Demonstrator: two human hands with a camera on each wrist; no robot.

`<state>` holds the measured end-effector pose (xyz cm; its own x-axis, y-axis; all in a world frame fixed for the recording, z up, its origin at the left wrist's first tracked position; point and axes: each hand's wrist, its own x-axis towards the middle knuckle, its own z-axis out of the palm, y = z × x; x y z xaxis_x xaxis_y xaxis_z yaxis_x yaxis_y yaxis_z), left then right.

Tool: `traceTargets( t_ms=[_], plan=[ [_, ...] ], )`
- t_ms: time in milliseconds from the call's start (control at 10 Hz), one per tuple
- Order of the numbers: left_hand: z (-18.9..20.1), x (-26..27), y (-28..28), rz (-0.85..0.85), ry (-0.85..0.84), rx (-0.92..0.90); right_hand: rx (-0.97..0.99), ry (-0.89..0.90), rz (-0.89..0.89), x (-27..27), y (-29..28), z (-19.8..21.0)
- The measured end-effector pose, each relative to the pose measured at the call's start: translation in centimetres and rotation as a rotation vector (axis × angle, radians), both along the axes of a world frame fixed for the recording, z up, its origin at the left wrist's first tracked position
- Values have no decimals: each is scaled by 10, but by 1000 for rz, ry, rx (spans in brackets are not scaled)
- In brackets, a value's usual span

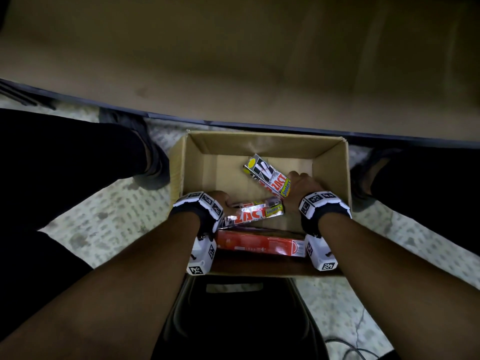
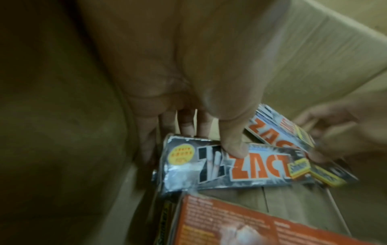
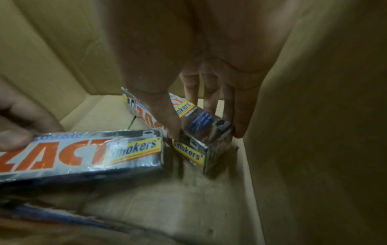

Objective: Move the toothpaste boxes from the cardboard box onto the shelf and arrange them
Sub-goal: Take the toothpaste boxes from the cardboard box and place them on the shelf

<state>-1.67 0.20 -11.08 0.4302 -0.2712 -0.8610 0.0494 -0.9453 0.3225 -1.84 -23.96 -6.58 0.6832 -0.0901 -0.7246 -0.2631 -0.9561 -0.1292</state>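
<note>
An open cardboard box [image 1: 330, 162] stands on the floor between my feet. Inside lie silver ZACT toothpaste boxes and a red-orange carton [image 1: 259, 245] by the near wall. My left hand [image 1: 226, 201] grips one silver box [image 1: 254, 214] at its left end, with the thumb [image 2: 232, 149] on top and the fingers behind it. My right hand [image 1: 293, 180] pinches the near end of another silver box [image 1: 267, 175] between thumb [image 3: 171, 126] and fingers beside the right wall. The left-held box [image 3: 83, 155] reaches almost to the right-held one [image 3: 201, 145]. The tan shelf board [image 1: 233, 61] lies just beyond the cardboard box.
My dark-trousered legs and shoes [image 1: 153, 157] flank the cardboard box on a speckled floor [image 1: 109, 203]. A black seat [image 1: 233, 320] sits under my forearms. A dark strip [image 1: 259, 125] edges the shelf board. A cable [image 1: 355, 349] trails at the lower right.
</note>
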Motion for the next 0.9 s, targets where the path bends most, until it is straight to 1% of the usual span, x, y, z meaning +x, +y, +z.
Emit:
traceTargets(
  t_ms=[100, 200, 300, 400, 500, 600, 700, 800, 900],
  plan=[
    [-2, 1, 3, -23, -45, 86, -26, -10, -25, -7, -6, 7],
    [-6, -1, 2, 25, -88, 175, -45, -32, -70, -17, -11, 16],
    [19, 0, -11, 102, -114, 212, -44, -2, -122, -24, -13, 23],
    [22, 1, -8, 188, -152, 191, -43, 62, -190, -29, -10, 28],
    [9, 5, -2, 201, -166, 112, -16, 109, -236, -31, -8, 30],
    [18, 9, -2, 237, -112, 114, 24, 121, -272, -33, -5, 32],
    [27, 9, -9, 191, -63, 110, 38, 141, -277, -35, 0, 32],
    [17, 7, -11, 201, 2, 109, 46, 162, -284, -35, 5, 25],
    [-1, 4, -11, 259, -29, 88, 49, 188, -289, -33, 9, 18]
  ],
)
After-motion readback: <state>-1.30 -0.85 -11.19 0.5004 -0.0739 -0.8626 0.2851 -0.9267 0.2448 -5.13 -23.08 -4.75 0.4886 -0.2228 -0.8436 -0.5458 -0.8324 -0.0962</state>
